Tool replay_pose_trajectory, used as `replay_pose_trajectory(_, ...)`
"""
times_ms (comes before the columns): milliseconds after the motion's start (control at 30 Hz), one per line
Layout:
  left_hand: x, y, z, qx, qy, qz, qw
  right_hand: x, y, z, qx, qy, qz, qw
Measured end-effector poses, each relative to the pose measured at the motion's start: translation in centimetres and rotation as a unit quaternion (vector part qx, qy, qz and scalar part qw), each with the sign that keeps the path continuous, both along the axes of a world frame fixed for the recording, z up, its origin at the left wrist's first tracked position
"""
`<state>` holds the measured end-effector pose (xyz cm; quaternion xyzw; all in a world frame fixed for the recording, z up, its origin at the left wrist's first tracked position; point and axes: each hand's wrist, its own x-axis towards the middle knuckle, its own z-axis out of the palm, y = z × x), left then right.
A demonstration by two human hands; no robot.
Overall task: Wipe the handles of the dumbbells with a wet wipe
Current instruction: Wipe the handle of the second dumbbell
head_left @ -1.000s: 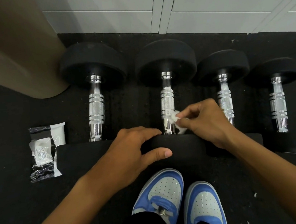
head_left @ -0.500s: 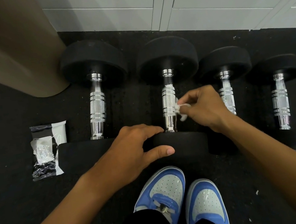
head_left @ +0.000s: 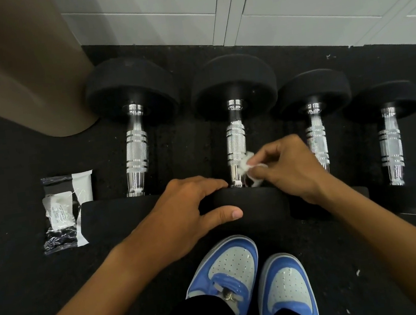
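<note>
1. A wipe packet (head_left: 67, 210) lay on the black floor (head_left: 17, 261) at the far left, beside a tan bin (head_left: 12, 64).
2. Four dumbbells lay side by side. The first dumbbell (head_left: 137, 164) was just right of the packet.
3. The left hand (head_left: 182, 213) rested on the near black end of the second dumbbell (head_left: 236, 140), fingers spread and relaxed, to hold it steady.
4. The right hand (head_left: 290, 170) pinched a small white wet wipe (head_left: 247, 164) against the low part of that shiny handle.
5. I think this was the rubbing step on the second handle. Next, the wipe likely needed to slide up and around the handle, then go to the third dumbbell (head_left: 317, 140) and fourth dumbbell (head_left: 390, 144).
6. White lockers (head_left: 287, 1) stood behind. Blue shoes (head_left: 242, 266) were at the bottom.
</note>
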<state>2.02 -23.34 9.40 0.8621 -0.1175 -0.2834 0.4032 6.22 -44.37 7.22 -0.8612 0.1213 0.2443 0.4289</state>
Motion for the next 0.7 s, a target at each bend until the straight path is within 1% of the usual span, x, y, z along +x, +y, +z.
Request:
replay_pose_trajectory(67,0.0,0.0,0.0,0.003,0.0,-0.004,1.0,0.0,-0.1,-0.4,-0.013,0.03,0.007,0.999)
replay_pose_trajectory(133,0.1,-0.1,0.1,0.004,0.0,-0.007,1.0,0.8,-0.3,-0.5,-0.016,0.024,0.006,1.0)
replay_pose_trajectory(233,0.1,-0.1,0.2,0.009,-0.002,-0.006,1.0,0.9,-0.4,0.2,0.014,0.009,0.011,1.0)
replay_pose_trajectory(333,0.0,-0.1,0.3,0.008,0.002,-0.006,1.0,0.1,-0.2,1.0,0.027,0.06,0.062,0.996)
replay_pose_trajectory(400,0.0,-0.1,0.3,0.008,0.003,-0.007,1.0,0.7,-0.2,1.1,0.031,0.081,0.067,0.994)
replay_pose_trajectory(500,0.0,0.0,0.0,0.019,0.001,-0.01,1.0,1.6,-0.4,1.3,0.039,0.054,0.047,0.997)
replay_pose_trajectory(567,0.0,0.1,-0.2,0.021,0.005,-0.007,1.0,1.1,-0.4,1.4,0.035,0.044,0.078,0.995)
replay_pose_trajectory(633,0.0,0.2,-0.2,0.017,0.006,-0.004,1.0,0.5,-0.3,1.5,0.019,0.055,0.117,0.991)
replay_pose_trajectory(700,-0.1,0.1,-0.2,0.015,0.006,-0.003,1.0,0.9,-0.4,1.1,-0.002,0.07,0.118,0.99)
